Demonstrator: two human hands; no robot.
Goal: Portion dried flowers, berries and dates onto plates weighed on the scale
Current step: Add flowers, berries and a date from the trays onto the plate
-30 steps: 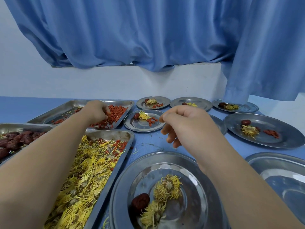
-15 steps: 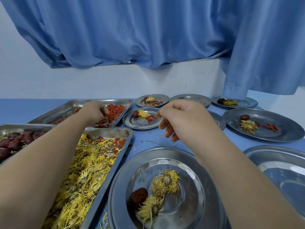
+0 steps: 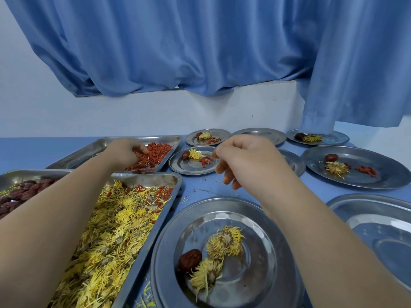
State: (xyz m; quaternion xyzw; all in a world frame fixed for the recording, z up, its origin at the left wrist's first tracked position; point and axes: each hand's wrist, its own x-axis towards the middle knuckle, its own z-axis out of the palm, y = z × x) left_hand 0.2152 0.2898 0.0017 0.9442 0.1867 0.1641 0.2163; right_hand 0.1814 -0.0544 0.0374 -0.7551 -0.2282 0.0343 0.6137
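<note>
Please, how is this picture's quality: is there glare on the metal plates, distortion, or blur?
Head view: light is soft and even, shadows faint; head view: pale reflections, not harsh glare, on the near plate; head view: the wide lens stretches both forearms at the bottom; head view: the left hand in the berries shows no clear motion blur.

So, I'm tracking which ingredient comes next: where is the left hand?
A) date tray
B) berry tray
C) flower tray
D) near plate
B: the left hand curls its fingers into the red berries in the far tray.
</note>
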